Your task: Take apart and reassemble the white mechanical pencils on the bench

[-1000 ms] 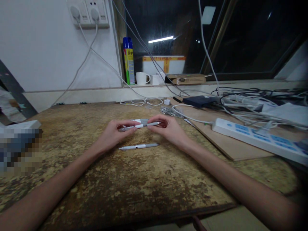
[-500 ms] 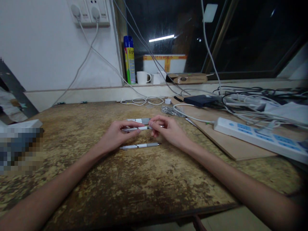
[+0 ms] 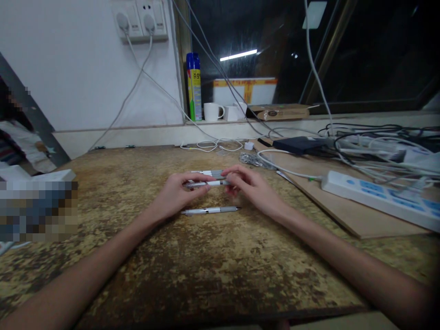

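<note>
Between my two hands a white and grey pen (image 3: pixel 216 183) is held level above the worn tabletop (image 3: pixel 206 266). My left hand (image 3: pixel 184 188) pinches its left part between thumb and fingers. At the pen's right end, the fingers of my right hand (image 3: pixel 245 183) are closed around it, and they hide the tip. Just behind lie more white and grey pens (image 3: pixel 215 173), partly covered by my fingers; I cannot tell how many. Nearer to me, a single pen (image 3: pixel 211 210) of the same look rests on the table, its dark tip pointing right.
On the right, a white power strip (image 3: pixel 374 195) lies on a thin brown board (image 3: pixel 330 206), with tangled cables (image 3: pixel 371 137) behind. A white mug (image 3: pixel 213 111) and a spray can (image 3: pixel 194 87) stand on the windowsill. A clear crumpled wrapper (image 3: pixel 252 159) lies beyond my right hand.
The view has turned slightly left, so everything appears further right. My right-hand fingers have shifted a little at the pen's right end; both hands still hold it.
</note>
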A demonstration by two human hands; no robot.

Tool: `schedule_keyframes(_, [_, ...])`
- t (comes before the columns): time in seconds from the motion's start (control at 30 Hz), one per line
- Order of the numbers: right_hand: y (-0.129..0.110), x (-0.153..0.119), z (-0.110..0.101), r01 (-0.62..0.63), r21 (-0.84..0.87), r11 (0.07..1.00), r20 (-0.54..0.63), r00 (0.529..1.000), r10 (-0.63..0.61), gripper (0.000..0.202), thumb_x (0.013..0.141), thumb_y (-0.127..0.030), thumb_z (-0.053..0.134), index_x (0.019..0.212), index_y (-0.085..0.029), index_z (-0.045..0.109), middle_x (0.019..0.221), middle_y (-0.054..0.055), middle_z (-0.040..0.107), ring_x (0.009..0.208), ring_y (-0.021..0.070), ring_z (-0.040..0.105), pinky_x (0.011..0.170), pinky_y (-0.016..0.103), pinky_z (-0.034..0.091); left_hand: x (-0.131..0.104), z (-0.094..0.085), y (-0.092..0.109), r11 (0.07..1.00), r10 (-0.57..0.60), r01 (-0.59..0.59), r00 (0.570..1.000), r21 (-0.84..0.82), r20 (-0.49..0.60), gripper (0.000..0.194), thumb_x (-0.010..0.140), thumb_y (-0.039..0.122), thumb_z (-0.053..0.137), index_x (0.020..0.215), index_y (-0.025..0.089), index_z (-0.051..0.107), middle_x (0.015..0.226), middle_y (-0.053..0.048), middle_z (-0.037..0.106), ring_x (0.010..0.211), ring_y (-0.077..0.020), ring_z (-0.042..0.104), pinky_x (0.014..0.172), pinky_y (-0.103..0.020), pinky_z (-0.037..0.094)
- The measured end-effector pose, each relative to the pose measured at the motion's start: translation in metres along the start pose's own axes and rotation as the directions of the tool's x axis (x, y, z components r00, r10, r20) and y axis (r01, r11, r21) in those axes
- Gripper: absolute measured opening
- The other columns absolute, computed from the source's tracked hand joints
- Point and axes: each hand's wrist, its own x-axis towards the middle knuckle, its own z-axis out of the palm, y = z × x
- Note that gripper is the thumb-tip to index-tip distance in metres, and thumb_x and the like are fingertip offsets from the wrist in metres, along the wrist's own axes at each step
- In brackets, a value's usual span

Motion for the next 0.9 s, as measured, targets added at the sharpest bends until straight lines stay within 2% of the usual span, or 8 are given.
schedule_keyframes(0.1, [-0.0003, -0.0007, -0.0003, 0.032, -0.03, 0.999, 0.009, 0.999, -0.031, 0.026, 0.09, -0.038, 0.065, 0.109, -0.021, 0.061, 0.079, 0.0, 0.066, 0.073, 0.0161, 0.061, 0.069, 0.029, 0.047, 0.0, 0.0001, -0.0006, 1.0, 0.004, -0.004, 1.0, 0.002, -0.01, 0.027, 0.091, 0.032, 0.068, 0.116, 0.025, 0.077, 0.117, -0.006, 0.077, 0.105, -0.0227, 0.07, 0.099, -0.038, 0.049])
schedule_keyframes(0.23, [-0.0029, -0.0025, 0.0012, -0.071, -0.027, 0.997, 0.054, 0.996, 0.073, 0.028, 0.097, -0.044, 0.053, 0.111, -0.021, 0.06, 0.066, -0.003, 0.06, 0.057, 0.0147, 0.053, 0.055, 0.028, 0.04, -0.0004, 0.0008, -0.0002, 1.0, 0.002, -0.002, 1.0, -0.011, 0.002, 0.028, 0.091, 0.033, 0.068, 0.117, 0.025, 0.077, 0.118, -0.005, 0.076, 0.107, -0.0238, 0.069, 0.099, -0.038, 0.049])
schedule_keyframes(0.37, [-0.006, -0.0037, 0.0034, -0.015, -0.091, 0.996, 0.002, 1.0, 0.015, 0.026, 0.09, -0.038, 0.064, 0.109, -0.02, 0.062, 0.081, 0.001, 0.064, 0.071, 0.0156, 0.057, 0.062, 0.028, 0.043, -0.0009, 0.0018, 0.0009, 0.999, -0.013, 0.014, 1.0, -0.029, 0.02, 0.029, 0.092, 0.034, 0.066, 0.117, 0.025, 0.077, 0.118, -0.006, 0.077, 0.109, -0.0252, 0.069, 0.101, -0.04, 0.048])
schedule_keyframes(0.53, [-0.0051, -0.003, 0.0035, -0.042, -0.043, 0.998, 0.033, 0.998, 0.044, 0.028, 0.096, -0.044, 0.053, 0.109, -0.02, 0.061, 0.065, -0.002, 0.06, 0.057, 0.0141, 0.051, 0.055, 0.028, 0.038, -0.0007, 0.0022, 0.0023, 0.999, -0.008, 0.008, 1.0, -0.031, 0.021, 0.029, 0.092, 0.034, 0.066, 0.117, 0.025, 0.077, 0.119, -0.005, 0.076, 0.109, -0.0248, 0.069, 0.101, -0.038, 0.048])
schedule_keyframes(0.7, [-0.005, -0.0034, 0.0046, -0.009, -0.072, 0.997, -0.008, 1.0, 0.008, 0.025, 0.089, -0.037, 0.065, 0.108, -0.021, 0.061, 0.078, -0.001, 0.062, 0.068, 0.0142, 0.055, 0.061, 0.027, 0.042, 0.0001, 0.0016, 0.0042, 0.999, -0.025, 0.026, 1.0, -0.028, 0.007, 0.028, 0.094, 0.036, 0.064, 0.116, 0.025, 0.077, 0.118, -0.004, 0.077, 0.109, -0.0249, 0.069, 0.097, -0.037, 0.049])
schedule_keyframes(0.83, [-0.0053, -0.0046, 0.006, -0.078, -0.015, 0.997, 0.047, 0.996, 0.078, 0.028, 0.098, -0.045, 0.052, 0.109, -0.021, 0.059, 0.063, -0.003, 0.059, 0.055, 0.0138, 0.051, 0.054, 0.027, 0.038, 0.0002, 0.0017, 0.0052, 1.0, -0.02, 0.02, 1.0, -0.005, 0.006, 0.026, 0.094, 0.035, 0.065, 0.114, 0.025, 0.077, 0.115, -0.004, 0.077, 0.106, -0.0246, 0.069, 0.093, -0.036, 0.05])
schedule_keyframes(0.9, [-0.004, -0.0045, 0.0058, -0.078, -0.02, 0.997, 0.023, 0.997, 0.079, 0.027, 0.098, -0.045, 0.052, 0.106, -0.021, 0.06, 0.066, -0.002, 0.061, 0.056, 0.0142, 0.052, 0.055, 0.027, 0.039, 0.0001, 0.0023, 0.0058, 1.0, -0.02, 0.02, 1.0, -0.003, 0.007, 0.027, 0.094, 0.036, 0.065, 0.115, 0.025, 0.077, 0.116, -0.004, 0.077, 0.106, -0.0248, 0.069, 0.094, -0.036, 0.05])
